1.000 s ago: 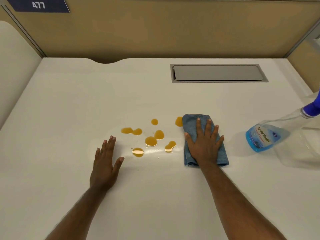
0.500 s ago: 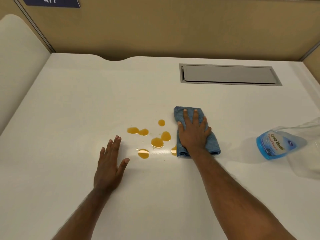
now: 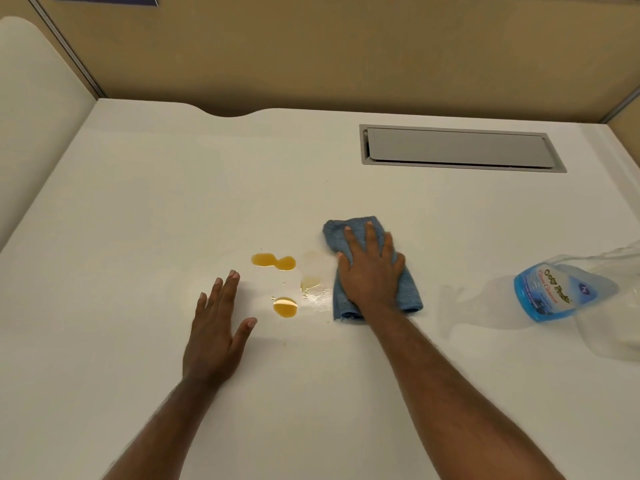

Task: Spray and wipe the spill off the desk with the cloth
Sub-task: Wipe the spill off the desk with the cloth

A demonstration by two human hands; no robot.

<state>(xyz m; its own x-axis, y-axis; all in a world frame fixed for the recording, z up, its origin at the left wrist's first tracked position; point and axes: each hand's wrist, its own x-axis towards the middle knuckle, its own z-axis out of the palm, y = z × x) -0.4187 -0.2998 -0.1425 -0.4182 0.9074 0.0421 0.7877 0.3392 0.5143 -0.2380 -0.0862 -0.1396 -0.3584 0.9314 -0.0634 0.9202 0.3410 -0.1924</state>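
A folded blue cloth [image 3: 408, 292] lies on the white desk [image 3: 173, 202], and my right hand [image 3: 369, 271] presses flat on it with fingers spread. Just left of the cloth the orange spill shows as a double drop [image 3: 273, 261], a single drop [image 3: 285, 306] and a thin wet smear [image 3: 311, 282]. My left hand [image 3: 216, 334] rests palm down on the desk, left of the drops, holding nothing. A clear spray bottle [image 3: 554, 292] with a blue label lies on its side at the right edge.
A grey cable hatch [image 3: 460, 148] is set into the desk at the back right. Tan partition walls [image 3: 311, 57] close off the back and sides. A cut-out notch [image 3: 228, 114] sits in the rear edge.
My right hand slid the cloth leftward over the spill and back; several drops nearest it are gone, leaving a wet smear. The left hand stayed put.
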